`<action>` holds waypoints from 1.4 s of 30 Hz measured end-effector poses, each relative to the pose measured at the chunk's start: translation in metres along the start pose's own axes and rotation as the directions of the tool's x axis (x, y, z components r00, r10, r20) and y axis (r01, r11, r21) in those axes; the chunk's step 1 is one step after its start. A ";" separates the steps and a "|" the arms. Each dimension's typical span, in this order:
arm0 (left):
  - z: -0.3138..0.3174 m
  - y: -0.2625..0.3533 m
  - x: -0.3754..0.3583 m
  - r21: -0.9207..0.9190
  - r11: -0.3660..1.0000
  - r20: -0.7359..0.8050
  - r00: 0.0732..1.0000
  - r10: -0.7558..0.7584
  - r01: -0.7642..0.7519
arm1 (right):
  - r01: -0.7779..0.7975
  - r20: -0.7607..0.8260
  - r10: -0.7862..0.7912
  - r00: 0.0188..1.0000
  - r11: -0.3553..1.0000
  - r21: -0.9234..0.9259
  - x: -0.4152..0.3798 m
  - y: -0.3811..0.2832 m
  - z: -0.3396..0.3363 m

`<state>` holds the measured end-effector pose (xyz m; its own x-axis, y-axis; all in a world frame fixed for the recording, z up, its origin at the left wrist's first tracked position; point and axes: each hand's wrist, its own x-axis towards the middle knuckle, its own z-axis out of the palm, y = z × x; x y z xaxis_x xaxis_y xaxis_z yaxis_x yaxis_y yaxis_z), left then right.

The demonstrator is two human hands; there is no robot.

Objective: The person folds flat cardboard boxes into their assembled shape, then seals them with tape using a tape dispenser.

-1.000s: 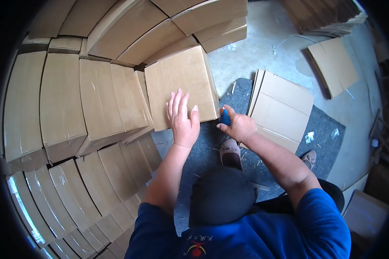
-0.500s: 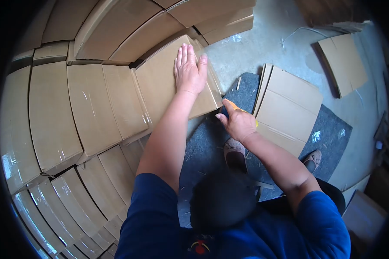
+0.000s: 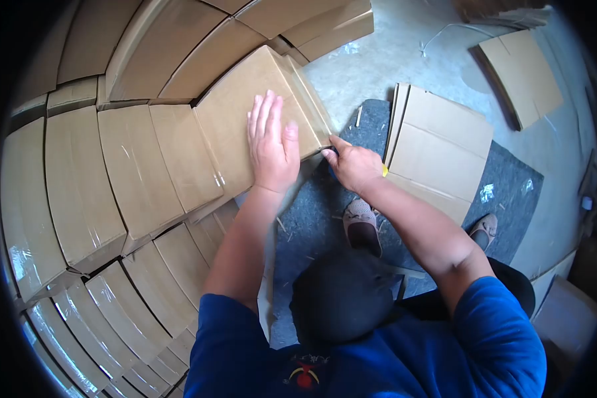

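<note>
My left hand (image 3: 272,156) lies with fingers stretched out on the flat top of a brown cardboard box (image 3: 235,99), close to its near edge. At that box's right corner is my right hand (image 3: 357,167), its fingers wrapped round a yellow-handled tool (image 3: 385,171). Most of the tool is hidden under the hand, with a bit of blue below the thumb. The fingertips are right at the corner, where a narrower strip of cardboard runs along the box's right side.
Rows of closed cardboard boxes (image 3: 139,166) stand to the left and behind, some with shiny clear tape. Flattened cardboard sheets (image 3: 441,132) lean on a dark mat (image 3: 511,219) by my feet. Another cardboard stack (image 3: 524,76) lies on the floor at the far right.
My left hand has slid back toward me over the box top, fingers still stretched. My right hand has moved in against the box corner, and less of the yellow tool shows.
</note>
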<state>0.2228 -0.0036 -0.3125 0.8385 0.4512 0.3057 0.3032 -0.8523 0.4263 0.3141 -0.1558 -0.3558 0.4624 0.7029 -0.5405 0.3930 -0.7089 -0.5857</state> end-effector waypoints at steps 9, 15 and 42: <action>0.004 -0.005 -0.045 0.421 0.888 0.287 0.902 -0.322 0.183 | 0.034 0.109 -0.007 0.994 0.969 -0.245 -0.004 0.017 -0.044; -0.030 0.013 -0.048 0.414 0.872 0.348 0.840 -0.417 0.261 | -0.124 -0.016 0.130 0.991 0.895 -0.428 -0.078 0.095 -0.143; 0.223 0.188 -0.168 0.505 0.722 0.475 0.547 -0.689 0.472 | -0.018 -0.318 -0.030 0.948 0.989 -0.148 -0.459 0.159 -0.163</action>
<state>0.2400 -0.2989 -0.4730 0.4647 0.7088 -0.5307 0.8437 -0.5363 0.0225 0.2942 -0.6007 -0.1026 0.6788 0.6690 -0.3027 0.4979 -0.7223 -0.4800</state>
